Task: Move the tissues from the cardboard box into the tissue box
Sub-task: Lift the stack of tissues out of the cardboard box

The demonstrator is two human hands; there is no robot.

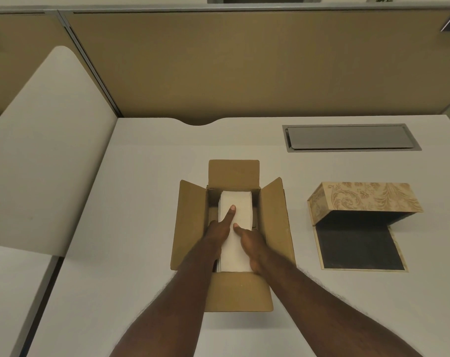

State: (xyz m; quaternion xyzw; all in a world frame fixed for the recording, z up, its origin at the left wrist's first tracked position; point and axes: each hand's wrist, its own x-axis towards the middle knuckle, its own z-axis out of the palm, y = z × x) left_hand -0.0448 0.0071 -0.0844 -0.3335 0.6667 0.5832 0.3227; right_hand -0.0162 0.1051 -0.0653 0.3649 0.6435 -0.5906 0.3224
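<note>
An open cardboard box [193, 222] stands mid-desk with its four flaps folded out. Inside lies a white stack of tissues [238, 202], long side running away from me. My left hand [218, 228] is on the stack's left side, thumb on top and the other fingers hidden down beside it. My right hand [249, 240] holds the right side the same way, thumb on top. The stack still sits within the box walls. To the right, an ornate beige tissue box [360, 199] stands open, its dark-lined lid [357, 251] lying flat toward me.
A grey metal cable hatch [347, 137] is set into the white desk [141, 202] behind the tissue box. A tan partition wall [244, 68] closes the desk's far edge. A rounded white divider panel [51, 150] rises at the left.
</note>
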